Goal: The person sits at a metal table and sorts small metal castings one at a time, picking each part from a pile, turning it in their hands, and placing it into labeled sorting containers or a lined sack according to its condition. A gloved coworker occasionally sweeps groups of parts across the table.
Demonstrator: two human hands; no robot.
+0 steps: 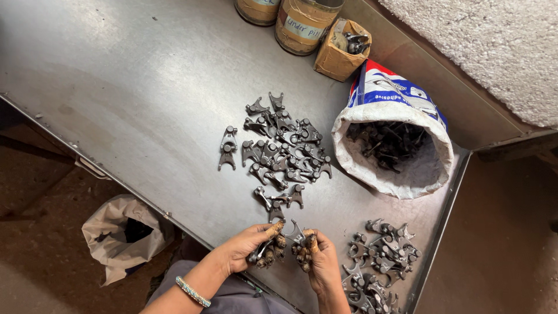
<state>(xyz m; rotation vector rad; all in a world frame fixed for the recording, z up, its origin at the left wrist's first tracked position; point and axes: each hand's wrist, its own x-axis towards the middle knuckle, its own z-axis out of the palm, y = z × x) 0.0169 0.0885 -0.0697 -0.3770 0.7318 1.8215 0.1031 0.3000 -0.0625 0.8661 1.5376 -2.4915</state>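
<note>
My left hand [250,250] and my right hand [318,261] meet at the near edge of a steel table [133,87]. Together they pinch one dark forked metal part [292,232] between thumbs and fingertips. The left hand also grips another dark metal part [260,252] in its palm. Fingertips on both hands look wrapped in brownish tape. Just beyond the hands lies a loose pile of the same forked parts [285,148], with two set apart at its left [228,148].
A second heap of parts [378,261] lies right of my right hand. A rolled-down white sack [395,148] holds more dark parts. Two tins [302,23] and a small cardboard box [342,49] stand at the back. A crumpled bag [122,232] sits on the floor.
</note>
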